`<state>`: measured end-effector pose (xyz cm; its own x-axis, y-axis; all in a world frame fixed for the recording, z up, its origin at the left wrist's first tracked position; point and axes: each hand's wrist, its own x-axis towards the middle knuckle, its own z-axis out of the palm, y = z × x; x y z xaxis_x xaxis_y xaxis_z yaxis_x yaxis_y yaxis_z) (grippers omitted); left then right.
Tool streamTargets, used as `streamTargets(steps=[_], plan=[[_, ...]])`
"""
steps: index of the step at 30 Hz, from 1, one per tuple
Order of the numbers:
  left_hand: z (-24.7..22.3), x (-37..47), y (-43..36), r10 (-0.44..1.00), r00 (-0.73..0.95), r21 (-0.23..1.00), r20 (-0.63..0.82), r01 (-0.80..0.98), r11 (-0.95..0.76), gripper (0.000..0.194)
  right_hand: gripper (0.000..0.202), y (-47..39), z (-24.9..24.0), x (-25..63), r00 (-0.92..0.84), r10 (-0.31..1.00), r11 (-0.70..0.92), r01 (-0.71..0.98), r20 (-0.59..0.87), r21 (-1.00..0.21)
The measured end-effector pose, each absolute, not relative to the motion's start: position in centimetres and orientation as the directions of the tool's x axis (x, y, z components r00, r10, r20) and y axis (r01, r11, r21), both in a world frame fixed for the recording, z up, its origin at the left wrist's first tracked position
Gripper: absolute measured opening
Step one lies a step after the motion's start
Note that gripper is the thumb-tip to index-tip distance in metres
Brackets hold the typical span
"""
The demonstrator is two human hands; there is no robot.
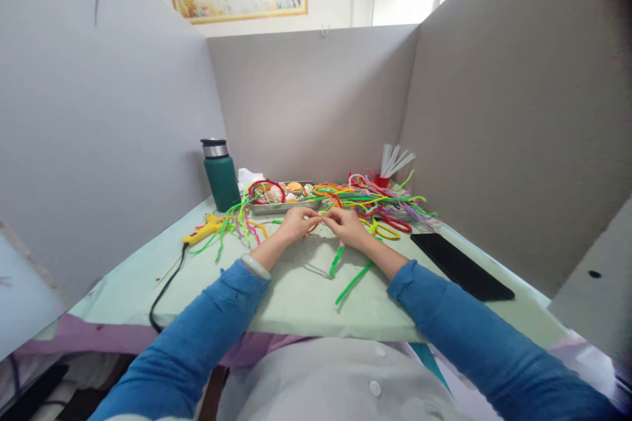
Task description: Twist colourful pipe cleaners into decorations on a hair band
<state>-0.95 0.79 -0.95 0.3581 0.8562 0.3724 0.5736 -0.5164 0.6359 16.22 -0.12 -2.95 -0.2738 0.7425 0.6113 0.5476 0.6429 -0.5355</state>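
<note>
My left hand [299, 222] and my right hand [345, 224] meet fingertip to fingertip over the middle of the table. Both are closed in a pinch. What they hold between the fingertips is too small to make out; a bit of orange shows just below them. A short green fuzzy piece [336, 262] lies below my right hand, and a longer green stem [353, 284] lies nearer the front. Behind the hands stands a metal tray [264, 208] with small decorations and a red ring. Many coloured fuzzy stems [368, 196] are heaped to its right.
At the left are a green bottle [222, 177] and a yellow glue gun [203, 230] with a black cord. A black flat slab [461, 266] lies at the right. White sticks [394, 161] stand in a red cup. Grey partitions enclose the table [296, 306].
</note>
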Motion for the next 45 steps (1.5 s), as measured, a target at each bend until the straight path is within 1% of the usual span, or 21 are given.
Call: streamTargets(steps=[10,14,22,28,35,45], plan=[[-1.23,-1.0,0.9,0.867,0.366,0.666,0.338,0.558,-0.495,0.04,0.023,-0.1,-2.98,16.22,-0.285,0.74,0.647,0.55,0.609,-0.528],[-1.16,-0.93,0.79,0.874,0.355,0.671,0.332,0.562,-0.484,0.038,0.024,-0.1,-2.97,16.22,-0.286,0.74,0.647,0.553,0.609,-0.526],[-0.81,-0.8,0.3,0.876,0.35,0.649,0.333,0.588,-0.482,0.037,0.024,-0.1,-2.95,16.23,-0.291,0.752,0.636,0.556,0.592,-0.536],[-0.8,-0.81,0.35,0.859,0.353,0.617,0.371,0.599,-0.511,0.033,0.023,0.03,-3.04,16.21,-0.294,0.753,0.634,0.563,0.589,-0.53],[-1.02,-0.9,0.52,0.86,0.363,0.612,0.359,0.604,-0.51,0.035,0.023,0.15,-3.18,16.25,-0.305,0.744,0.646,0.557,0.594,-0.523],[-0.84,-0.83,0.49,0.841,0.37,0.545,0.394,0.643,-0.538,0.032,0.025,0.3,-3.38,16.24,-0.305,0.751,0.637,0.567,0.585,-0.522]])
